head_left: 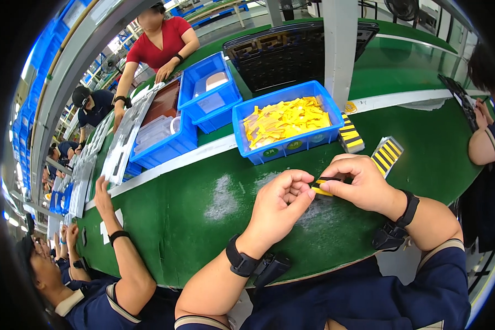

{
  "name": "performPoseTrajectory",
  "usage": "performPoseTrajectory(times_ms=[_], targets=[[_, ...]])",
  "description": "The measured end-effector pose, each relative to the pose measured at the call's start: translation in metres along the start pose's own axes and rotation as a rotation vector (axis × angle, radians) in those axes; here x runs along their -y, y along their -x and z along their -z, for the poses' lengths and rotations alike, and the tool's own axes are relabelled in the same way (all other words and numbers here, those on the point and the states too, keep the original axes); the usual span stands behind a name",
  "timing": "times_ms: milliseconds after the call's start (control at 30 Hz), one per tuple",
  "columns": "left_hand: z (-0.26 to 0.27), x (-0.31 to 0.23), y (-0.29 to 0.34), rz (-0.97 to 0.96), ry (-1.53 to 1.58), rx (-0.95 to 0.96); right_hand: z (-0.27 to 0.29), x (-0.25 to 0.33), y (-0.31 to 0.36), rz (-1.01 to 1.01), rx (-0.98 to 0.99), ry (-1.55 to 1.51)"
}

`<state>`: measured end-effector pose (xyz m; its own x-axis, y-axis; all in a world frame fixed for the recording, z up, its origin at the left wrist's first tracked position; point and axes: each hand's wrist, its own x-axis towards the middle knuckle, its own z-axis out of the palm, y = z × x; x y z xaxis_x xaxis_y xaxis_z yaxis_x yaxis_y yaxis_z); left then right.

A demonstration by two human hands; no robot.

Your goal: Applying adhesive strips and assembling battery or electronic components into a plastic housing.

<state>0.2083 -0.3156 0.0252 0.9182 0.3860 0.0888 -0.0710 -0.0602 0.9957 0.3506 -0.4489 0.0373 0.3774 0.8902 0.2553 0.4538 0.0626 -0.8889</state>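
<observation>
A small black-and-yellow strip (325, 190) is between my two hands over the near part of the green table. My right hand (363, 184) pinches it between thumb and curled fingers. The fingertips of my left hand (280, 206) are closed at its other end, and part of the strip is hidden by the fingers. Beyond my hands stands a blue bin (287, 147) holding many loose yellow pieces (286, 122). A stack of black-and-yellow striped pieces (351, 135) lies beside the bin. Another striped sheet (388, 157) lies just past my right hand.
More blue bins (165, 144) stand to the left along a pale rail. A grey post (338, 55) rises behind the yellow pieces, with a large black panel (291, 58) near it. Co-workers are at the left, far left and right; one arm (118, 231) reaches over the table.
</observation>
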Motion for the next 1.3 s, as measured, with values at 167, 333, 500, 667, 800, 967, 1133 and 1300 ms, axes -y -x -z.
performPoseTrajectory(times_ms=[167,333,500,667,800,967,1133,1300], targets=[[0.003,-0.001,0.0,-0.004,-0.1,-0.014,-0.006,0.006,-0.003,0.004,-0.022,0.019],[0.007,-0.005,-0.002,-0.081,-0.115,-0.067,-0.007,0.028,-0.015,-0.045,-0.024,0.095],[0.015,-0.004,-0.002,-0.104,0.048,-0.128,-0.013,0.037,-0.029,0.033,-0.03,0.194],[0.019,-0.002,-0.006,-0.061,0.016,-0.115,-0.021,0.006,-0.024,0.024,-0.089,0.039],[0.021,0.001,-0.006,-0.038,-0.052,-0.098,-0.022,0.001,-0.024,-0.045,-0.059,-0.018],[0.02,0.007,-0.009,-0.066,-0.064,-0.068,-0.019,0.003,-0.018,-0.026,-0.08,-0.026],[0.019,0.006,-0.009,-0.045,-0.087,-0.06,-0.02,0.005,-0.02,-0.029,-0.073,-0.012],[0.019,0.007,-0.009,-0.061,-0.117,-0.077,-0.022,-0.001,-0.019,-0.058,-0.096,-0.047]])
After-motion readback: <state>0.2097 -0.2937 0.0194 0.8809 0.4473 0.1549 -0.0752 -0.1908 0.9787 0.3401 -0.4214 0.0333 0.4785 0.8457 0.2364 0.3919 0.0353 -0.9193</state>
